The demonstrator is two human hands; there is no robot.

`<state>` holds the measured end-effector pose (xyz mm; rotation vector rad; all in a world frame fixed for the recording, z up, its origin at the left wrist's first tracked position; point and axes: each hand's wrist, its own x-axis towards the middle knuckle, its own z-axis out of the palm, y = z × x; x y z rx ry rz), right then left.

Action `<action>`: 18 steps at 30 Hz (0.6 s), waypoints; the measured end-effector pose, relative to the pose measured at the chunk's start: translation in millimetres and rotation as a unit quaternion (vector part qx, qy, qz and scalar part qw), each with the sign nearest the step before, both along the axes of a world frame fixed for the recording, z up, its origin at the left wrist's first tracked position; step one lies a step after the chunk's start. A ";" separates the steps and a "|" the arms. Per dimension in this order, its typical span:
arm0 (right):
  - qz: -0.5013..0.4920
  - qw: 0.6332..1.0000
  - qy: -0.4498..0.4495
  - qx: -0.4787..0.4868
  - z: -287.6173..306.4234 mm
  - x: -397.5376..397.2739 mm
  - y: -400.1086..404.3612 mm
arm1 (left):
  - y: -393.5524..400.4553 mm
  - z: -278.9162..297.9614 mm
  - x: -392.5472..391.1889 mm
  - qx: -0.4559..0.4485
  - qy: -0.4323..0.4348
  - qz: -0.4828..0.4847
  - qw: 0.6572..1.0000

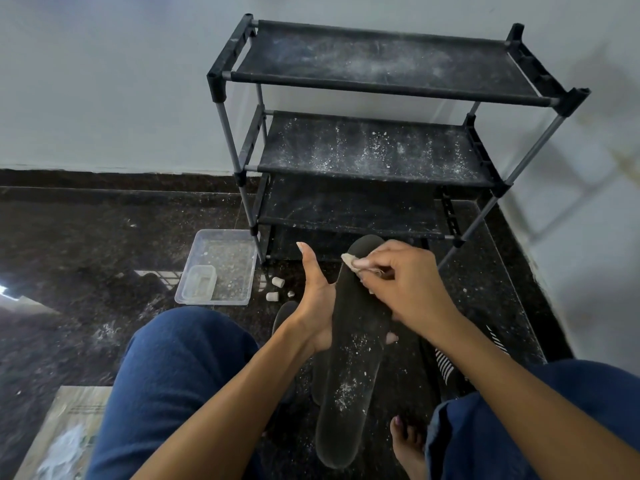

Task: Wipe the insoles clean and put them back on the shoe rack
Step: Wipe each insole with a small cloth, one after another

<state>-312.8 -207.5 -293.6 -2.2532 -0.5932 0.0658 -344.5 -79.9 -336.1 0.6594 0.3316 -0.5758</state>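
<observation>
A long dark insole (349,368) speckled with white dust is held up between my knees, toe end pointing at the rack. My left hand (317,303) holds it from underneath at the middle, thumb sticking up, one fingertip showing at the insole's right edge. My right hand (401,282) pinches a small pale cloth (349,260) and presses it on the insole's toe part. A second dark insole (284,315) lies on the floor, mostly hidden under my left wrist. The black three-tier shoe rack (377,81) stands against the wall, its shelves dusty and bare.
A clear plastic tub (239,268) with a smaller container inside sits on the dark floor left of the rack. Two small white caps (275,289) lie beside it. A striped black-and-white item (446,365) lies at the right. My bare foot (407,441) is below the insole. Paper (65,434) lies at lower left.
</observation>
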 end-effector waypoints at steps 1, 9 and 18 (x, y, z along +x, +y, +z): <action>0.004 1.000 -0.018 -0.020 -1.5 -0.6 3.9 | -1.4 1.5 -0.5 0.005 0.002 0.006 1.000; 0.169 0.975 0.118 -0.082 -4.4 -33.7 11.6 | 7.5 -1.1 0.7 0.043 0.017 0.026 0.999; 0.003 1.000 -0.010 0.004 4.4 -7.4 -3.2 | 0.6 6.6 -0.1 0.006 -0.008 -0.013 1.000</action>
